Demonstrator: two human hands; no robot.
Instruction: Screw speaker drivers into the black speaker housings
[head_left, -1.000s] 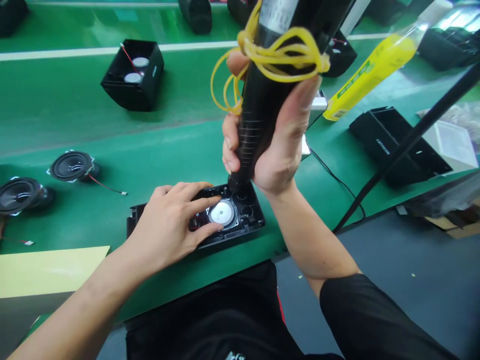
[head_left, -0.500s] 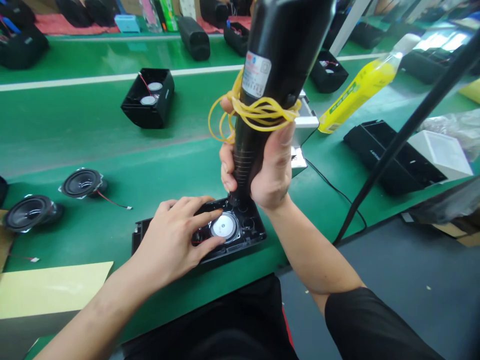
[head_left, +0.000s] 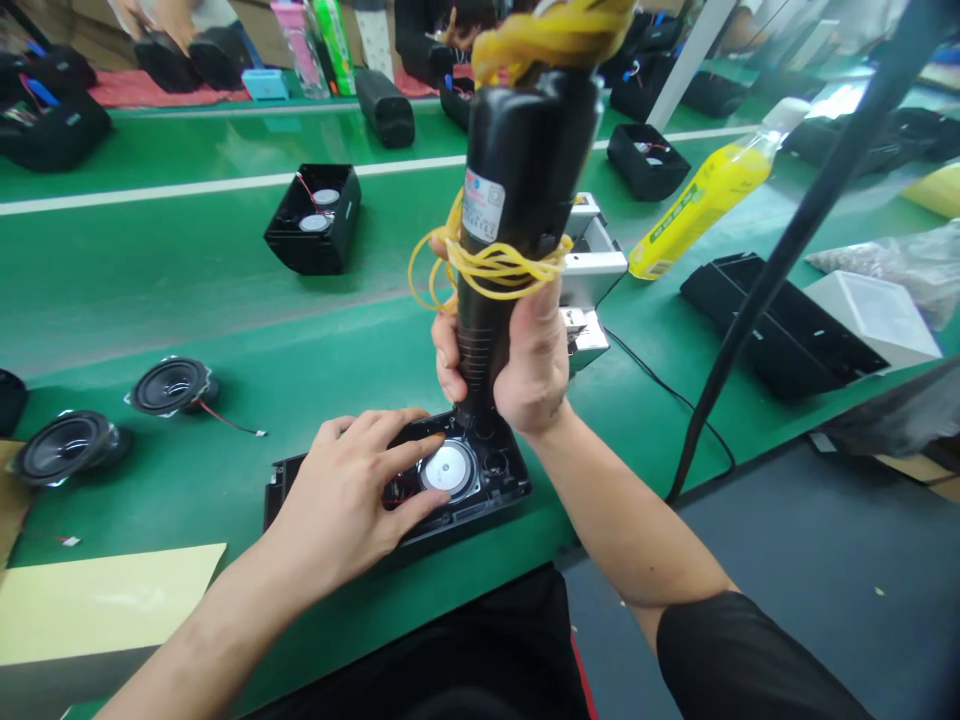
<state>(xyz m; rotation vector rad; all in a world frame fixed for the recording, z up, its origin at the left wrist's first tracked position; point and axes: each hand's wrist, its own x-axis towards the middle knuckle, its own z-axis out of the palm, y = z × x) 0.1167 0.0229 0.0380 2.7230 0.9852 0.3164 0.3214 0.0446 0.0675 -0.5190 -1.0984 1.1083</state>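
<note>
A black speaker housing point(head_left: 491, 490) lies on the green bench, its open side up, with a round speaker driver point(head_left: 448, 467) set in it. My left hand point(head_left: 367, 465) rests over the housing and steadies it, thumb and index finger bent to either side of the driver's silver back. My right hand point(head_left: 536, 365) is wrapped round a black electric screwdriver point(head_left: 517, 160), held nearly upright with yellow bands looped about its body. The screwdriver's lower end is down inside the housing beside the driver; the bit and any screw are hidden.
Two loose speakers point(head_left: 171, 386) with wires lie at left near a yellow sheet point(head_left: 112, 600). Another black housing point(head_left: 315, 220) sits beyond. At right are a yellow bottle point(head_left: 705, 205), a black panel point(head_left: 780, 320) and a slanting black bar point(head_left: 787, 250). A co-worker's hands point(head_left: 161, 20) show far left.
My view has tilted up a little, so more of the screwdriver's top and a co-worker's hands show. Both my hands keep their places at the housing; the screwdriver's top appears lower.
</note>
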